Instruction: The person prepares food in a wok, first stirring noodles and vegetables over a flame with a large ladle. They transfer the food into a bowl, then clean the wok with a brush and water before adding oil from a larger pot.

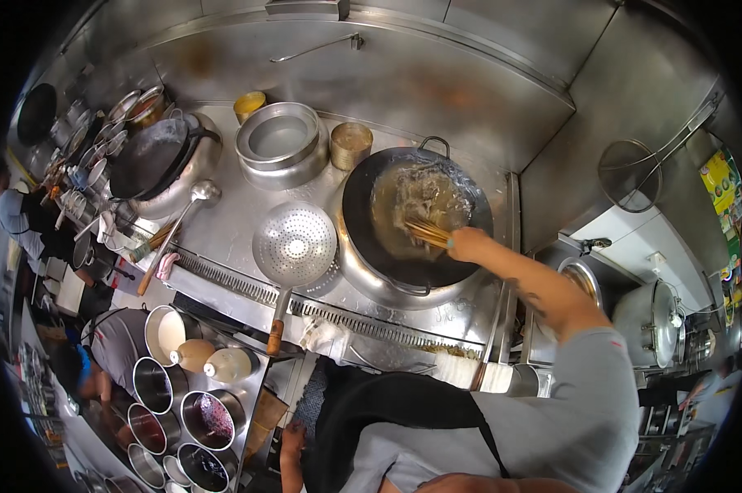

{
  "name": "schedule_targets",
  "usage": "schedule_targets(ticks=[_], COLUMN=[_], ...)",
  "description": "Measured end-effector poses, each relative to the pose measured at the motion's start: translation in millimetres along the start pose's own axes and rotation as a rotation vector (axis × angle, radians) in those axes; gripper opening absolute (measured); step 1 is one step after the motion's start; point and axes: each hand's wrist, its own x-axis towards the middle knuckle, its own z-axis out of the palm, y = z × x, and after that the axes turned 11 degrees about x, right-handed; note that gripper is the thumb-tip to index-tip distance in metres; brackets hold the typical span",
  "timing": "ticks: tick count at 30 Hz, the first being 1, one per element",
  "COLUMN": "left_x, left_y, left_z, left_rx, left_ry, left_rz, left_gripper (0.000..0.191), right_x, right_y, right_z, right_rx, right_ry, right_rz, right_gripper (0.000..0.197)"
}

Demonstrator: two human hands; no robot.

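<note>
My right hand (468,244) grips a bamboo wok brush (429,232). Its bristle end is down in cloudy, churning water (402,191) inside a black wok (362,225) on the range. Low by my black apron (346,394) hangs my left hand (294,435), beside a dark textured cloth (312,394); its fingers are too small and dark to read. Left of the wok lies a perforated metal strainer ladle (294,243), its wooden-ended handle reaching over the front grate. Behind that ladle stand a round metal pot (278,163) and a can-like container (351,146).
A second wok (149,160) sits farther left, near a long-handled ladle (180,231). Several sauce pots (214,419) and two jugs (228,365) fill a side table. A person (115,342) bends beside it. A wire skimmer (630,175) hangs at right, above a large lidded pot (645,326).
</note>
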Motion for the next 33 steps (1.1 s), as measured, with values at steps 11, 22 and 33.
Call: schedule_targets(ticks=[11, 22, 33], left_x=[-0.5, 1.9, 13.9], left_y=[10.8, -78.2, -34.0], left_z=[-10.8, -6.1, -12.3], left_rx=[0.124, 0.274, 0.393], left_ry=[-0.034, -0.008, -0.121], left_rz=[-0.009, -0.335, -0.007], left_gripper=[0.021, 0.021, 0.018], right_x=[-1.3, 12.9, 48.4], right_y=[17.7, 19.4, -51.7], right_z=[10.6, 11.9, 29.2], right_rx=[-0.064, 0.043, 0.193], right_ry=[0.021, 0.087, 0.096], right_rz=[0.037, 0.021, -0.104], right_gripper=[0.031, 0.031, 0.032])
